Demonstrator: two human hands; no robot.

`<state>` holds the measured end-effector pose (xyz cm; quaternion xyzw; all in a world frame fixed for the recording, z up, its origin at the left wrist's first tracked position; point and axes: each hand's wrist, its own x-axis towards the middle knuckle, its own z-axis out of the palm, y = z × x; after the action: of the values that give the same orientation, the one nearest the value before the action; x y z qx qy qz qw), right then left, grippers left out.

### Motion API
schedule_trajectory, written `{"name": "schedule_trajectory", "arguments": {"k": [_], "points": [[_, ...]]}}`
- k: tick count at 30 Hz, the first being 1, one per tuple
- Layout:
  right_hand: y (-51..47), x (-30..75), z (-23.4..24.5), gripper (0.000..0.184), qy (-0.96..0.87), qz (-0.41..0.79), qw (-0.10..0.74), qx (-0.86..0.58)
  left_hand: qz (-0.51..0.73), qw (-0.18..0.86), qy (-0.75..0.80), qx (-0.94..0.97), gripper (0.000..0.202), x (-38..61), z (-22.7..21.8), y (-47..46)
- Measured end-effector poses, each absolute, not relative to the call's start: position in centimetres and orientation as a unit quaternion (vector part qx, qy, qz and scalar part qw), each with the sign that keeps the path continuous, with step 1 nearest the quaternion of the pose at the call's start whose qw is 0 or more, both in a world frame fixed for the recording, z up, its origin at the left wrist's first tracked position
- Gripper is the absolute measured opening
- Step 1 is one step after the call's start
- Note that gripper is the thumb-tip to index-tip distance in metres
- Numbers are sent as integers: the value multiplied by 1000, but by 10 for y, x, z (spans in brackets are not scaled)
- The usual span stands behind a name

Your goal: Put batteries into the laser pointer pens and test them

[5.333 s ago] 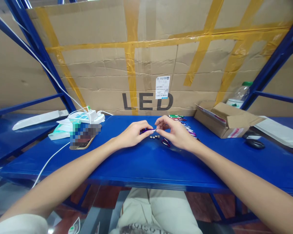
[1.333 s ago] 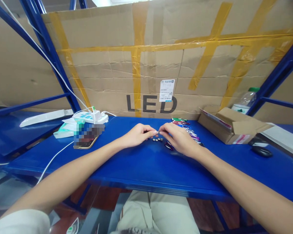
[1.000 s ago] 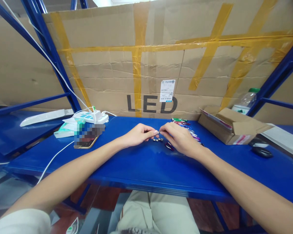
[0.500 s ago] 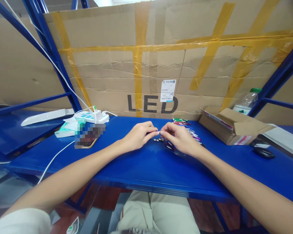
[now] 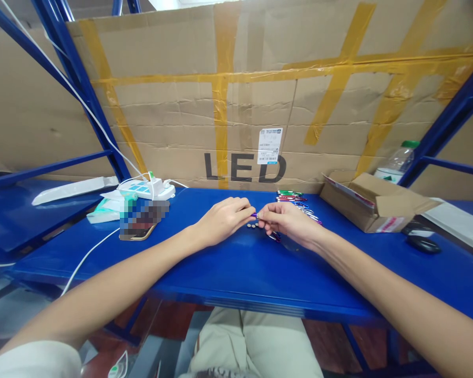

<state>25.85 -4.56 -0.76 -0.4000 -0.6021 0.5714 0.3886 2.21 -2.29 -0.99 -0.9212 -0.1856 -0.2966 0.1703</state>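
- The purple light [image 5: 254,214] is held just above the desk [image 5: 236,268], between the two hands, with only its tip showing.
- The left hand [image 5: 224,220] has its fingers curled shut around the light's body. The right hand [image 5: 286,219] pinches the free end, its fingertips meeting the left's.
- Half a second ago a thin silvery end showed in a small gap between the hands. Now the gap is closed, purple shows there instead, and the right hand sits lower. The end piece looks pushed home, though the joint itself is hidden.
- The short row of button cells [image 5: 253,226] lies on the desk just below the fingertips, as it did before.
- A clip [image 5: 274,237] lies under the right hand.
- A line of coloured lights [image 5: 295,199] lies behind that hand.
- Further right is an open cardboard box [image 5: 372,207], with a mouse [image 5: 421,244] on the desk to the right of it.
- A power strip [image 5: 144,189] sits well off to the left.
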Motion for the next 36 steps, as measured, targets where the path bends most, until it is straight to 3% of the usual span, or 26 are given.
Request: {"name": "schedule_trajectory", "arguments": {"k": [6,17,27,36], "points": [[-46,258,-6,35,-533,644,390,-386,-309,200,-176,-913,34,22,-7,-25],[-47,259,-7,46,-563,627,401,-358,-341,129,-174,-915,33,21,-10,-21],[-46,257,-10,41,-699,406,457,-371,-364,61,-191,-909,31,22,-15,-17],[-44,264,-15,19,-800,225,404,-382,-382,-60,-238,-891,25,24,-14,-16]]}}
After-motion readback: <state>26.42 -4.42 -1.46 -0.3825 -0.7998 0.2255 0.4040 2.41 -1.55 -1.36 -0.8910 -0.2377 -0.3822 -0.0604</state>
